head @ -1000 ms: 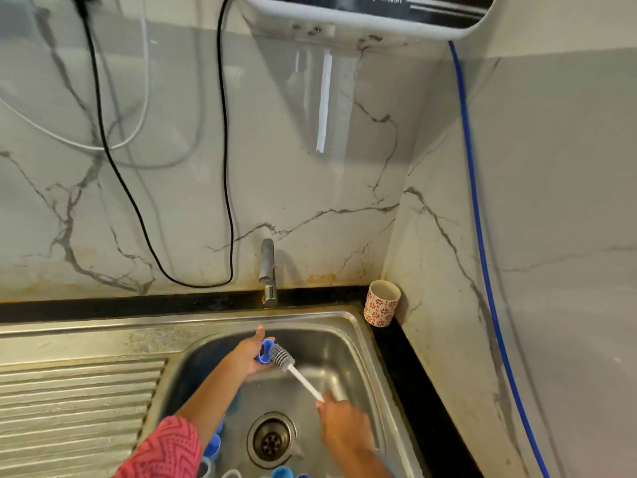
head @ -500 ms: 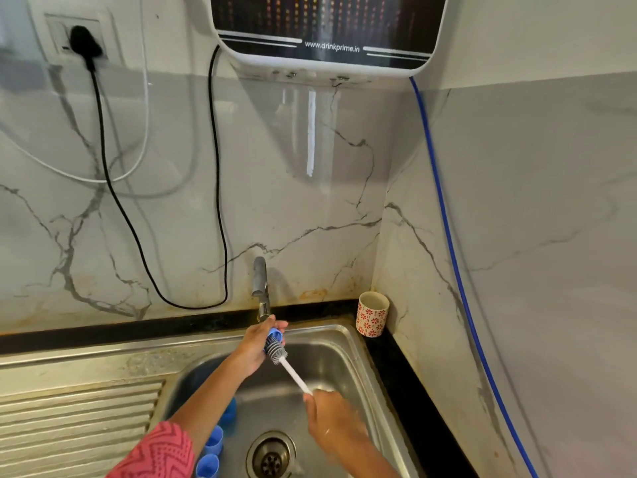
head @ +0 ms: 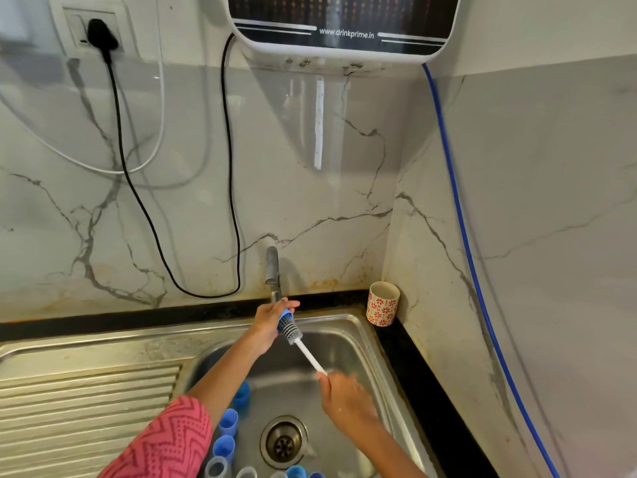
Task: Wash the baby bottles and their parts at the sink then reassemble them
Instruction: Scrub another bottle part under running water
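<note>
My left hand [head: 270, 322] grips a small blue bottle part [head: 284, 318] just under the tap [head: 272, 270] at the back of the steel sink [head: 358, 339]. My right hand [head: 344, 398] holds the white handle of a bottle brush [head: 303, 346]. The brush's grey bristle head touches the blue part. Several blue caps and bottle parts [head: 225, 432] lie on the sink floor along my left forearm and by the front edge, partly hidden by my sleeve.
The drain [head: 283, 441] sits in the middle of the sink floor. A ribbed draining board [head: 82, 408] lies to the left. A patterned cup [head: 382, 304] stands in the counter corner. A water purifier [head: 341, 25], cables and a blue hose [head: 462, 219] are on the walls.
Both hands have moved back toward the tap with the blue part and the brush. The camera has tilted up, showing more wall and the purifier.
</note>
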